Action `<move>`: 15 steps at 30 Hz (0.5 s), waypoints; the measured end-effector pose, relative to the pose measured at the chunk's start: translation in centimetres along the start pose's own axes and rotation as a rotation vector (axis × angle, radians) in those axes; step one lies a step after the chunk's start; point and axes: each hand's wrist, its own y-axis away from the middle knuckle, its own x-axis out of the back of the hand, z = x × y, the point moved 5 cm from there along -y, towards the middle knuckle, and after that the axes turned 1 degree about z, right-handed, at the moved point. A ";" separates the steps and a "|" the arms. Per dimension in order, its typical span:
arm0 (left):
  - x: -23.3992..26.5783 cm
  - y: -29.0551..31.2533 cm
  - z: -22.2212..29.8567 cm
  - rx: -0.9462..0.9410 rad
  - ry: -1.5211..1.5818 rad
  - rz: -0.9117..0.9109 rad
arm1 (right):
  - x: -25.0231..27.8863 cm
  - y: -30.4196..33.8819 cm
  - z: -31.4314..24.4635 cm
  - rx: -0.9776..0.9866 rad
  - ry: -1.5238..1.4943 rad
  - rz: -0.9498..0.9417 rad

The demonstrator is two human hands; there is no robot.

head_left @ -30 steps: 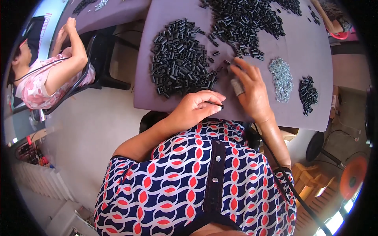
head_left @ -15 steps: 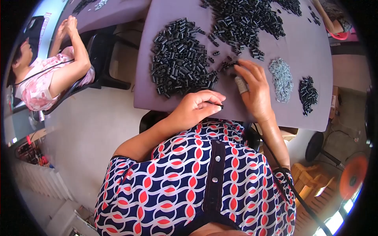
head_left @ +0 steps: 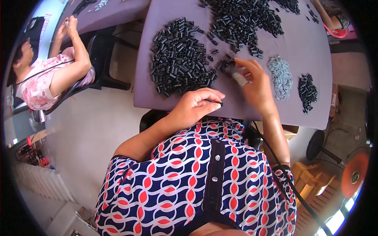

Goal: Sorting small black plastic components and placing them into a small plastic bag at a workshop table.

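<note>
My left hand (head_left: 197,105) is closed near the table's front edge, with a small black plastic part (head_left: 221,104) pinched between thumb and fingers. Farther right, my right hand (head_left: 255,83) hovers over the table with its fingers curved and apart. Its thumb is wrapped in pale tape (head_left: 240,79), and the fingertips are beside a small cluster of black pieces (head_left: 226,62). No part shows between those fingers. A large pile of black cylindrical parts (head_left: 179,59) lies beyond my left hand.
Another big heap of black parts (head_left: 248,27) spreads at the far side of the purple-grey table (head_left: 311,43). To the right lie clear or silvery small pieces (head_left: 280,76) and a little black pile (head_left: 307,92). A co-worker (head_left: 55,74) sits left; a fan (head_left: 354,175) stands lower right.
My right hand has drawn slightly back and right from the small cluster, its fingers curling more and its thumb tilting. My left hand keeps its pinch in nearly the same place.
</note>
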 end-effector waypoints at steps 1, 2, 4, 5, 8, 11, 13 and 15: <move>0.0 0.1 0.1 -0.001 0.001 0.004 | 0.6 0.2 0.5 0.011 -0.011 0.064; -0.1 0.1 0.1 0.007 0.016 0.002 | 1.4 0.4 1.0 0.022 -0.023 0.128; -0.2 0.2 0.1 0.016 0.032 0.000 | 2.6 0.8 1.8 -0.048 -0.010 0.139; -0.2 0.2 0.1 0.015 0.035 0.005 | 2.8 1.0 2.8 -0.081 -0.013 0.091; -0.3 0.2 0.2 0.013 0.028 0.002 | 2.4 1.5 2.5 -0.106 -0.017 0.047; -0.2 0.1 0.2 0.010 0.017 -0.005 | 2.0 0.7 0.8 -0.049 0.051 0.084; -0.1 0.3 0.1 0.007 0.016 -0.003 | 1.4 -0.8 -0.1 0.002 0.122 0.115; -0.2 0.2 0.1 0.014 0.031 0.008 | 0.8 -2.6 -1.7 0.178 0.219 0.107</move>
